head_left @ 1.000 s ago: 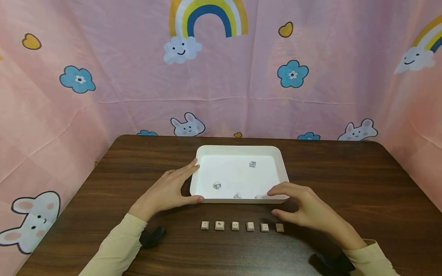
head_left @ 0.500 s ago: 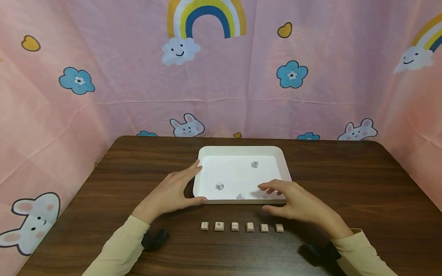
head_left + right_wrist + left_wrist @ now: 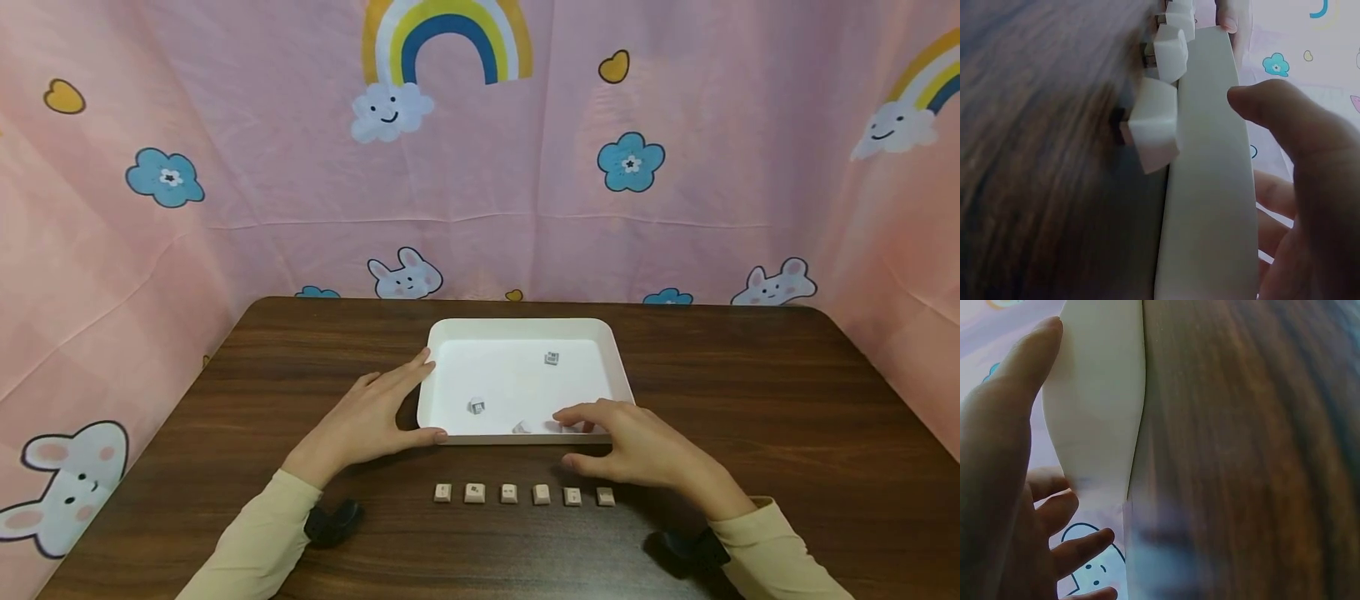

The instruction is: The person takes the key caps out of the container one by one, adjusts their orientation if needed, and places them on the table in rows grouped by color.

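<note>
A shallow white tray (image 3: pixel 487 328) lies on the table with a few small pale keycaps inside, among them one keycap (image 3: pixel 551 358) toward the back and another keycap (image 3: pixel 476 406) at front left. My left hand (image 3: pixel 367 421) spans the tray's front left corner, thumb at the near wall and fingertips along the left rim. Over the front right of the tray is my right hand (image 3: pixel 630 437), its fingers reaching inside and its thumb outside the near wall. What lies under those fingertips is mostly hidden. In the right wrist view the thumb stands apart from the tray wall (image 3: pixel 1210 187).
Several beige keycaps stand in a row in front of the tray, from the leftmost keycap (image 3: pixel 442 492) to the rightmost keycap (image 3: pixel 605 497) below my right thumb. The brown wooden table (image 3: pixel 337 333) ends at a pink patterned curtain (image 3: pixel 480 183).
My right hand has moved left and its fingers have dipped toward the tray's front. The tray has shifted slightly right. My left hand stays at its corner.
</note>
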Demonstrator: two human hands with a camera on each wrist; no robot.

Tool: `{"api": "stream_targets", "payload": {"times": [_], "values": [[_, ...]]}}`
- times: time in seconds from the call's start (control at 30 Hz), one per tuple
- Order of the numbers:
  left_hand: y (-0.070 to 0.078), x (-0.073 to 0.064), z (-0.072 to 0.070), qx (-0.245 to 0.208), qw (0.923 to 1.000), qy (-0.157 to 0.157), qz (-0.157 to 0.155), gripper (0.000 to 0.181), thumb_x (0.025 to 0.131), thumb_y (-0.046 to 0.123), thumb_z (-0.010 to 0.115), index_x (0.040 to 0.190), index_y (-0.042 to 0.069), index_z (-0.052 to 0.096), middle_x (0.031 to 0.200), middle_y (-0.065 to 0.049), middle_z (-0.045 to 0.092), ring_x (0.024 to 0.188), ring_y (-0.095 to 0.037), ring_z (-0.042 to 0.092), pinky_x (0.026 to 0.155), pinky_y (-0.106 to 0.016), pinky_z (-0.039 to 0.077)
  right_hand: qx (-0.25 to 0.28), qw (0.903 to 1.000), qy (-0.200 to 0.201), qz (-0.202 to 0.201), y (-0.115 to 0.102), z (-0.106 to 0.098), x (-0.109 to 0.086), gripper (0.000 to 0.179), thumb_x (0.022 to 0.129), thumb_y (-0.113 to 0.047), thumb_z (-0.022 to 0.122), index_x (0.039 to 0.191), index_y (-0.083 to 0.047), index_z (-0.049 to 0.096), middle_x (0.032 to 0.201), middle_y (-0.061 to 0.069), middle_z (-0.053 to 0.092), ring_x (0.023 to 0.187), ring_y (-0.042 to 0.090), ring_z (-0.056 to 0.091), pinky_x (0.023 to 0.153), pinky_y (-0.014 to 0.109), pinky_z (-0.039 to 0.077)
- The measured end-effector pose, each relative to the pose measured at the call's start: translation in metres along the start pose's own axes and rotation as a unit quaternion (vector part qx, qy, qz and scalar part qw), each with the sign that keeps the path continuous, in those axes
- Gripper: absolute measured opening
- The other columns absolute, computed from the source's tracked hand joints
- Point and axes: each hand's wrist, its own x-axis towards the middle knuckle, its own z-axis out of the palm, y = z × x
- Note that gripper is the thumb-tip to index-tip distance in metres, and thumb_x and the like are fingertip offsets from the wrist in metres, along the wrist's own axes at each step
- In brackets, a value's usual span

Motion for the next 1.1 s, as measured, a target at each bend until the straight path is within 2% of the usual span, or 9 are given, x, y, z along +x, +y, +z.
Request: {"api": "stream_targets", "payload": {"times": [0.17, 0.43, 0.6, 0.77, 1.1], "values": [[0.0, -0.0006, -0.001, 0.001, 1.0, 0.001, -0.004, 0.108, 0.079, 0.084, 0.061, 0.16, 0.018, 0.035, 0.169, 0.003, 0.024, 0.149, -0.025, 0.04, 0.116, -0.067, 0.028, 0.006, 0.9999, -0.001, -0.013, -0.0004, -0.0012, 0.0016, 0.041, 0.092, -0.044, 0.074, 0.127, -0.023, 0.07, 0.116, -0.012, 0.072, 0.1, 0.007, 0.066, 0.084, 0.034, 0.057], [-0.0024, -0.0008, -0.0013, 0.005, 1.0, 0.0, -0.005, 0.108, 0.078, 0.084, 0.061, 0.16, 0.018, 0.035, 0.169, 0.003, 0.024, 0.149, -0.025, 0.039, 0.116, -0.067, 0.027, 0.019, 0.9956, 0.033, -0.086, 0.0027, 0.0007, 0.0056, 0.018, 0.092, -0.026, 0.078, 0.105, -0.014, 0.077, 0.101, -0.008, 0.07, 0.088, 0.002, 0.064, 0.076, 0.027, 0.057], [-0.0027, -0.0001, -0.0021, 0.01, 0.9999, -0.001, -0.004, 0.109, 0.078, 0.085, 0.061, 0.16, 0.019, 0.035, 0.169, 0.003, 0.025, 0.149, -0.025, 0.04, 0.117, -0.067, 0.027, 0.027, 0.9938, 0.054, -0.093, 0.0033, 0.0012, 0.0051, 0.013, 0.09, -0.023, 0.08, 0.099, -0.015, 0.077, 0.099, -0.007, 0.072, 0.086, 0.001, 0.065, 0.074, 0.027, 0.058], [-0.0031, -0.0008, -0.0031, 0.011, 0.9999, -0.002, -0.006, 0.109, 0.077, 0.085, 0.061, 0.16, 0.018, 0.036, 0.169, 0.002, 0.025, 0.149, -0.024, 0.04, 0.117, -0.067, 0.027, 0.043, 0.994, 0.057, -0.083, 0.0029, 0.002, 0.0051, 0.013, 0.087, -0.018, 0.082, 0.098, -0.016, 0.076, 0.096, -0.008, 0.074, 0.086, 0.004, 0.068, 0.075, 0.027, 0.06], [-0.0035, -0.0009, -0.0039, 0.011, 0.9999, -0.001, -0.004, 0.109, 0.077, 0.085, 0.061, 0.16, 0.018, 0.036, 0.169, 0.002, 0.025, 0.15, -0.025, 0.039, 0.117, -0.067, 0.027, 0.06, 0.9861, 0.083, -0.131, 0.0032, 0.0015, 0.0067, 0.021, 0.081, -0.004, 0.084, 0.099, -0.009, 0.075, 0.093, -0.002, 0.075, 0.083, 0.008, 0.072, 0.073, 0.027, 0.062]]}}
